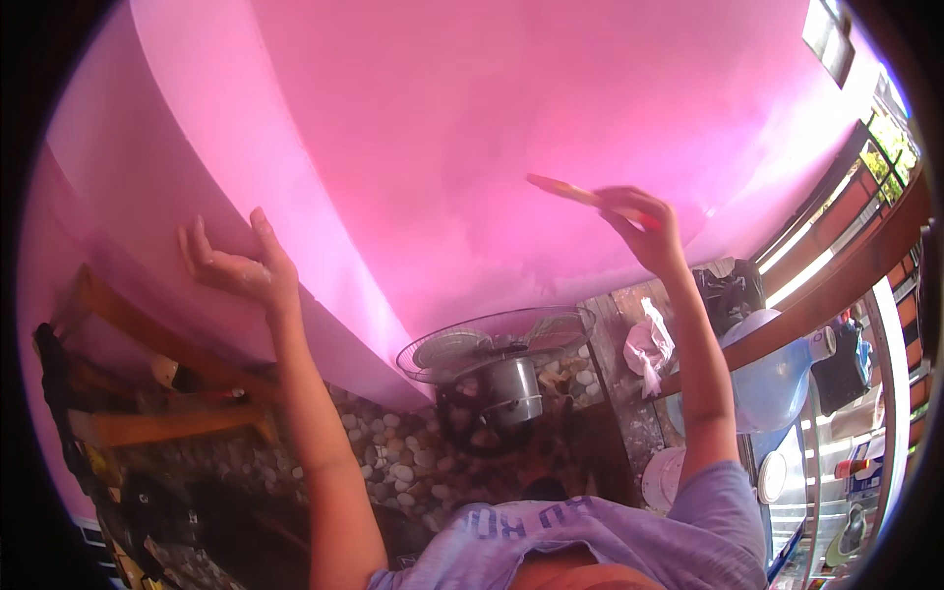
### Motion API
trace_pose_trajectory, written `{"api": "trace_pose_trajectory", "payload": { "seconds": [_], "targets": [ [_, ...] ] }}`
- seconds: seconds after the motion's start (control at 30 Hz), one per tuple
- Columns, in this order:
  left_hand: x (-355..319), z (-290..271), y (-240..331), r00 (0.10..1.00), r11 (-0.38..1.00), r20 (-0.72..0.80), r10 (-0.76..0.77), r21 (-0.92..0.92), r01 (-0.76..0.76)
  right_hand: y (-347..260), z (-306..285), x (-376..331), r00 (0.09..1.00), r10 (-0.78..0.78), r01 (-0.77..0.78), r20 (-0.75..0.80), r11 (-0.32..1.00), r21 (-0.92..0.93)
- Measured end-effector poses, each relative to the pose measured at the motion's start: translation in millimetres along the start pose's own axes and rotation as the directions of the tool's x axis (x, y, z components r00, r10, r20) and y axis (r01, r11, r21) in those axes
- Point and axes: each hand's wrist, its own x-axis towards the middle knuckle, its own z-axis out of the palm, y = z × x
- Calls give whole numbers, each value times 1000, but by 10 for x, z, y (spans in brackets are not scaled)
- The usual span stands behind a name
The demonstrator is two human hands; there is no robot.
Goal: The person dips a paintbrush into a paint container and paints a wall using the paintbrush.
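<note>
1. Smooth pink painted wall (472,128), curved by the lens, fills the upper picture; every entry below is placed relative to it.

2. Floor of rounded grey-and-white pebbles (403,457), at the wall's foot.

3. Round wire-caged metal floor fan (497,359), standing on the pebbles just below the wall's lower edge.

4. Rough brown wooden trestle (147,383), leaning at the wall's lower left.

5. Pale blue translucent plastic bag (772,379), right of the wall, beside a dark wooden rail (846,270).

6. Crumpled white cloth (647,346), below the wall's right part, near the fan.

7. Left hand (236,265), fingers spread open and holding nothing, palm resting against the wall's projecting left edge.

8. Right hand (644,228), fingers closed around the handle of item 9, raised before the wall's right centre.

9. Slim red-and-yellow handled paintbrush (570,190), motion-blurred, its free end pointing left, at or just off the wall's surface; contact cannot be told. Judged light and stiff in the handle, with a soft tip if bristled; the handle may be slick with wet paint. Best held at mid-handle, clear of the working end.
</note>
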Motion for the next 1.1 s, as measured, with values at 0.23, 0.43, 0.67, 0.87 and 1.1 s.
{"api": "trace_pose_trajectory", "payload": {
  "seconds": [0.23,0.43,0.67,0.87,1.1],
  "targets": [
    [-27,53,-84,1000,1000,0,-1,10,1,143,480,776,947,-129,190,295,964,-186],
    [-16,62,-114,1000,1000,-20,-1,-14,1,-286,319,902,910,-414,375,9,814,-443],
    [29,62,-73,999,1000,-42,1,-26,-2,130,543,808,909,-119,260,399,911,-319],
    [6,-22,-62,1000,1000,-24,-18,-21,18,-385,252,1214,922,-387,359,28,822,-442],
    [15,15,-34,999,1000,-34,-18,-22,18,102,445,1104,808,-573,482,133,515,-709]
  ]
}}
